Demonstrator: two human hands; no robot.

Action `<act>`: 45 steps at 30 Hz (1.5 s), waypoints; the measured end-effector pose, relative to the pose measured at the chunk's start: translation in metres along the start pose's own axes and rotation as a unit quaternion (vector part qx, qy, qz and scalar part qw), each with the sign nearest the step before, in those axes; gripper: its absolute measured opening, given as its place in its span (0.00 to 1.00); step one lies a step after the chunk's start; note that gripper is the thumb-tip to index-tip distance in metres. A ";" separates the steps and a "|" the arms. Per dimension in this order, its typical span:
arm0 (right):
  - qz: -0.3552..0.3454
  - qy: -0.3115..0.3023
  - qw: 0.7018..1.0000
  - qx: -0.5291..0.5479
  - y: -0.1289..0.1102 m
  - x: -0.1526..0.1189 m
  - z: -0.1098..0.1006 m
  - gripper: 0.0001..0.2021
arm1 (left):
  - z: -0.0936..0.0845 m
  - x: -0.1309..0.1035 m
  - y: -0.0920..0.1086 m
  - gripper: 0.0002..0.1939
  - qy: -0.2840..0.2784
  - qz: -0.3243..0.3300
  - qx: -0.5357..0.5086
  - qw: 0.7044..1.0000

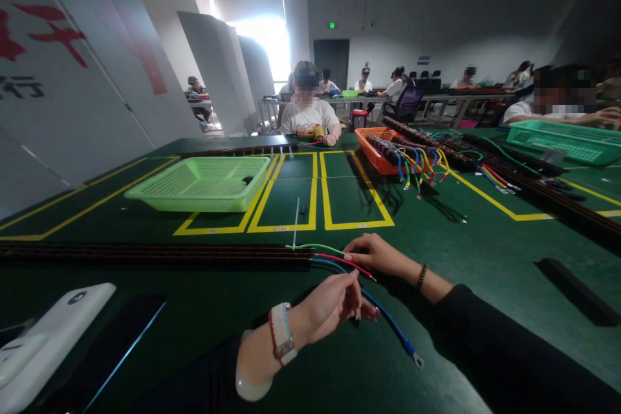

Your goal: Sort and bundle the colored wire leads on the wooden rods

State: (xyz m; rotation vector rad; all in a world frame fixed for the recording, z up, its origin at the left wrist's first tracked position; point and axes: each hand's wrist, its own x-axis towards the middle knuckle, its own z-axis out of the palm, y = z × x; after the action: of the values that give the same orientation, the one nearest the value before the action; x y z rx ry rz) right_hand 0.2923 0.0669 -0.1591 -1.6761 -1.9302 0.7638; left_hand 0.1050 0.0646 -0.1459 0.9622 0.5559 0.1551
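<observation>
Long dark strips (160, 253) lie across the green table, with green, red and blue wires coming out of their right end. My right hand (381, 254) is at the green wire (320, 246) and the red wire (347, 262), its fingertips pressed together; what they pinch is hard to make out. My left hand (334, 307), with a watch on the wrist, is raised over the blue wire (388, 318), fingers bent and partly apart, with nothing visible in them. The blue wire ends in a ring terminal (418, 359). A white cable tie (296, 223) stands up near the strips' end.
A light green basket (204, 187) stands beyond the strips. An orange basket (383, 158) holds wired strips; a teal basket (563, 142) is at the right. A white device (58, 336) and dark phone (116, 349) lie at the near left. A person (310, 113) sits opposite.
</observation>
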 end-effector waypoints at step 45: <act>-0.122 0.129 0.914 -0.364 -0.025 -0.009 0.023 0.12 | -0.010 0.009 -0.009 0.31 -0.037 -0.014 -0.078 0.996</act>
State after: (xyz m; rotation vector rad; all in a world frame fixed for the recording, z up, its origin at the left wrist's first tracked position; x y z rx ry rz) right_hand 0.2606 0.0531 -0.1591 -1.7371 -2.3079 -0.3191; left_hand 0.1068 0.0698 -0.1609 0.8045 0.4812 0.1353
